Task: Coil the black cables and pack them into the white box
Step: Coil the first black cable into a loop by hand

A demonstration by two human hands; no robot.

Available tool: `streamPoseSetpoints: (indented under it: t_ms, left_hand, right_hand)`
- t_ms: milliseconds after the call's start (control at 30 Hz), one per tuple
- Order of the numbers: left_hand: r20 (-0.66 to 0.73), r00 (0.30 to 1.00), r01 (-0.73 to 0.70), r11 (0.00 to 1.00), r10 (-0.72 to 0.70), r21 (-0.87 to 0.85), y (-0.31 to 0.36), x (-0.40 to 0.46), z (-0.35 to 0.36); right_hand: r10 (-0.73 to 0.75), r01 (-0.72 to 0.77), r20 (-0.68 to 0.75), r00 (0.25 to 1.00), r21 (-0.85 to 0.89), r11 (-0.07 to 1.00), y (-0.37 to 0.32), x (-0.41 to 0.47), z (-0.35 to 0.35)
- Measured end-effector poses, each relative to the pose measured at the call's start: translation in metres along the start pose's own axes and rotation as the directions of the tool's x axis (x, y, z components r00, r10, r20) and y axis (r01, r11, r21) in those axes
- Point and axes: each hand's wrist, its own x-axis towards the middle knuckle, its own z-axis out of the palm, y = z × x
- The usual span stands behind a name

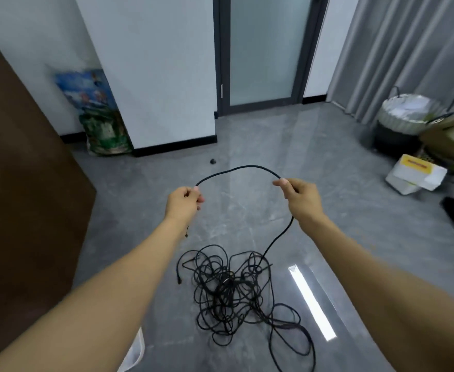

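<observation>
We take this for a room in a home or small office: a glossy grey tiled floor (247, 135), white walls (150, 63) with black skirting, a frosted glass door (263, 49), grey curtains (397, 49). A lined bin (403, 116), cartons (416, 174) and a printed sack (99, 119) (leaning against the wall) suggest everyday storage.

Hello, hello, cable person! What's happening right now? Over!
Left hand and right hand each pinch one black cable, arched between them. Rest of the cables lie tangled on the floor. White box at bottom edge, nothing blocking.
</observation>
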Motion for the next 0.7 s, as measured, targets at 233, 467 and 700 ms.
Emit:
streamPoseSetpoints:
  t_ms: [233, 467, 700]
  left_hand:
    - [-0.017, 0.998, -0.067, 0.995, 0.066, -0.071, 0.208, -0.044, -0.024]
    - [0.072, 0.981, -0.176, 0.981, 0.182, -0.08, 0.365, -0.091, -0.055]
    - [0.176, 0.961, -0.13, 0.913, 0.211, -0.386, 0.463, -0.134, -0.076]
  right_hand:
    - [-0.071, 0.071, -0.017, 0.997, 0.02, 0.997, -0.187, 0.005, -0.088]
    - [-0.202, 0.201, -0.069, 0.977, -0.025, 0.979, -0.333, 0.009, -0.154]
    - [-0.268, 0.266, -0.297, 0.916, -0.049, 0.963, -0.426, -0.006, -0.207]
